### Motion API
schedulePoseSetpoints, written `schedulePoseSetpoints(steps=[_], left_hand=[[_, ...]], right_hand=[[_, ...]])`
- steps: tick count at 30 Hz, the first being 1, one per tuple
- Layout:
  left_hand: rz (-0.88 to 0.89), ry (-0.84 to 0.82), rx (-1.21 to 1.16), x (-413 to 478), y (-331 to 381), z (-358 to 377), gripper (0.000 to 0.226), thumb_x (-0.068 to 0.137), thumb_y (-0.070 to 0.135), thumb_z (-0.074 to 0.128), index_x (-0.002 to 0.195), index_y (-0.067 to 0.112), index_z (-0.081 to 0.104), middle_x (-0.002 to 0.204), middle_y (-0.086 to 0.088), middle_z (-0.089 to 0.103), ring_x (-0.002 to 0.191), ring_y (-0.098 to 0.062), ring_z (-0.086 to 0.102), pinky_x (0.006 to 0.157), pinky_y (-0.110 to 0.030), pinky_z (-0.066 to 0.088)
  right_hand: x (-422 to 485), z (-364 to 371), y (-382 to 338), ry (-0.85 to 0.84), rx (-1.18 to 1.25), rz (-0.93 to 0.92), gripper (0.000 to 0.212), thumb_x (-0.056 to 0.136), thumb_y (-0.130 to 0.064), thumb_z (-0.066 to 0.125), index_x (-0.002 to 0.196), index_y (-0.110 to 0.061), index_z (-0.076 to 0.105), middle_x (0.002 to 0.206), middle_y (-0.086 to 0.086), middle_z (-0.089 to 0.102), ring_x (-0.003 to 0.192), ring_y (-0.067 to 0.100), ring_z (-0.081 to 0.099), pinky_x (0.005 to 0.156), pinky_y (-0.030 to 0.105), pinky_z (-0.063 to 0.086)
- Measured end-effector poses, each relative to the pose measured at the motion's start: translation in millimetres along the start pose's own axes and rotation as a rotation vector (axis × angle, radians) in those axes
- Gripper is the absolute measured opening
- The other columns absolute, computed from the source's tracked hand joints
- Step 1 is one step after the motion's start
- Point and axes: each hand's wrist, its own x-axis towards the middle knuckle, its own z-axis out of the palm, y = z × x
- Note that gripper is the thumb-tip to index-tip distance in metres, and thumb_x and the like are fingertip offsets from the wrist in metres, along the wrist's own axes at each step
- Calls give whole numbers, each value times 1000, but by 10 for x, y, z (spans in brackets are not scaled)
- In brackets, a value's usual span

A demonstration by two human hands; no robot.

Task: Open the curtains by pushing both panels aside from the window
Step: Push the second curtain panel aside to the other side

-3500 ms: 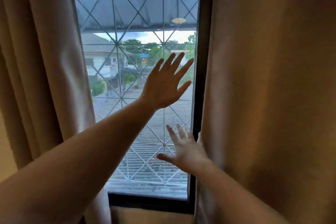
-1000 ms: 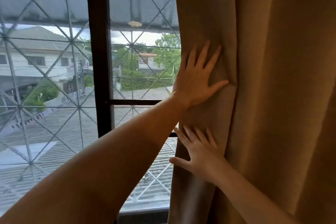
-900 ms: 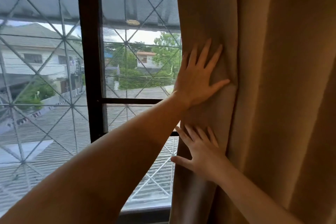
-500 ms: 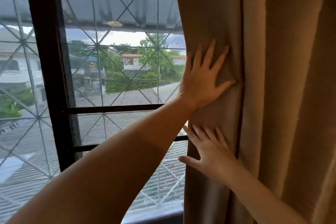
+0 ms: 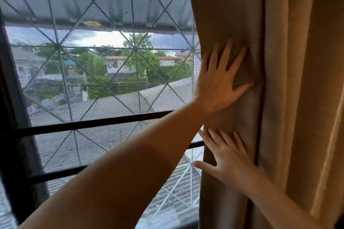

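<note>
Where the view opens to the outside, the window [image 5: 96,72] fills the left and centre, its glass backed by a diagonal metal grille [image 5: 134,50] and crossed by dark horizontal frame bars [image 5: 89,123]; a dark vertical frame post [image 5: 11,117] stands at the far left. Beyond the glass lie a corrugated roof, trees and houses. The right curtain panel [image 5: 290,98] occupies the right third of the view, gathered into vertical folds, its leading edge overlapping the grille. The left arm crosses the frame diagonally in front of the window bars. The left hand [image 5: 217,83] lies flat on the panel's leading fold, fingers spread, palm pressed against the fabric. Directly below it, the right hand [image 5: 229,163] presses the same fold, fingers spread upward, thumb extended toward the glass. Neither hand pinches the fabric.
</note>
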Motion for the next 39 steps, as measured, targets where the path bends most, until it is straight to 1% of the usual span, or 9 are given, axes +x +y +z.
schedulePoseSetpoints(steps=[4, 7, 11, 16, 20, 22, 26, 35, 39], left_hand=[[4, -3, 22, 99, 126, 138, 92, 95, 80, 40, 171, 29, 30, 181, -12, 20, 165, -44, 22, 134, -57, 19], [-7, -19, 22, 183, 234, 232, 93, 96, 79, 43, 172, 29, 27, 181, -12, 18, 166, -43, 19, 134, -58, 20], [-15, -6, 53, 293, 439, 399, 92, 95, 78, 45, 171, 29, 29, 181, -12, 21, 164, -41, 25, 133, -53, 21], [-38, 4, 40, 419, 656, 594, 93, 94, 76, 52, 171, 29, 29, 181, -12, 20, 164, -40, 25, 133, -53, 23], [-49, 10, 48, 475, 824, 732, 91, 96, 74, 51, 171, 28, 30, 180, -13, 22, 163, -40, 27, 133, -51, 21], [-70, 17, 23, 505, 896, 798, 90, 96, 73, 50, 171, 25, 30, 180, -14, 23, 164, -42, 24, 134, -52, 20], [-79, 16, 1, 584, 967, 924, 92, 98, 72, 55, 171, 22, 30, 180, -16, 22, 167, -41, 16, 137, -52, 17], [-50, -2, -12, 778, 1187, 1232, 94, 100, 73, 53, 172, 20, 24, 181, -18, 17, 168, -36, 16, 137, -47, 13], [-57, -33, -25, 875, 1271, 1382, 95, 99, 75, 51, 172, 22, 21, 181, -16, 13, 169, -36, 12, 137, -46, 7]], right_hand=[[18, 44, 203, 13, 7, -11, 98, 80, -101, 10, 161, -52, -17, 177, -12, 9, 161, 17, 5, 128, 53, -4], [36, 25, 385, 19, 38, -26, 101, 76, -102, 3, 162, -52, -13, 177, -12, 11, 161, 17, 7, 127, 53, -4], [43, 25, 677, 22, 41, -62, 100, 75, -101, -1, 161, -51, -13, 176, -12, 15, 160, 17, 10, 127, 53, -3], [40, 34, 963, 24, 50, -139, 101, 82, -100, 9, 166, -44, 3, 175, -12, 20, 160, 16, 15, 126, 56, 1], [-8, -3, 1144, 7, 39, -172, 94, 85, -97, 14, 163, -48, -9, 176, -15, 13, 161, 18, 9, 127, 56, -2], [-30, -16, 1250, 27, 70, -180, 92, 86, -97, 16, 162, -51, -11, 176, -12, 16, 161, 20, 12, 127, 58, 0], [-55, -55, 1458, -15, 32, -192, 85, 87, -95, 15, 143, -61, -39, 177, -16, -1, 162, 17, -1, 128, 56, -6], [-24, -47, 1842, -18, 67, -220, 87, 89, -94, 19, 145, -61, -39, 175, -18, -12, 162, 16, -8, 124, 51, -15], [-20, -49, 2000, -18, 85, -217, 86, 88, -95, 18, 145, -62, -37, 176, -17, -11, 162, 17, -7, 127, 52, -11]])
